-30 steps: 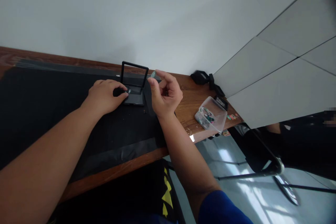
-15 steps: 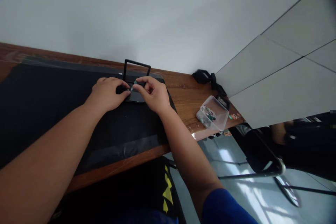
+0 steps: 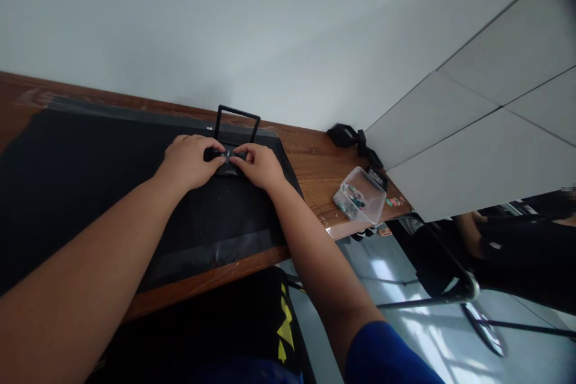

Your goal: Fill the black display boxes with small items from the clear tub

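A small black hinged case (image 3: 237, 123) stands open on a black mat (image 3: 90, 180), its frame-like lid upright. My left hand (image 3: 189, 161) is closed around a small black object at the case's base. My right hand (image 3: 258, 165) is pinched beside it, fingertips meeting the left hand's over the base. What the right fingers hold is hidden. The case's base is mostly covered by both hands.
The mat lies on a wooden table (image 3: 319, 171) against a white wall. A clear plastic box (image 3: 360, 195) with small colourful parts sits near the table's right corner. Black straps (image 3: 348, 135) lie at the back right. A chair (image 3: 454, 288) stands right.
My right hand, earlier raised with a small pale piece pinched in its fingers, has come down to the case base and now meets my left hand there.
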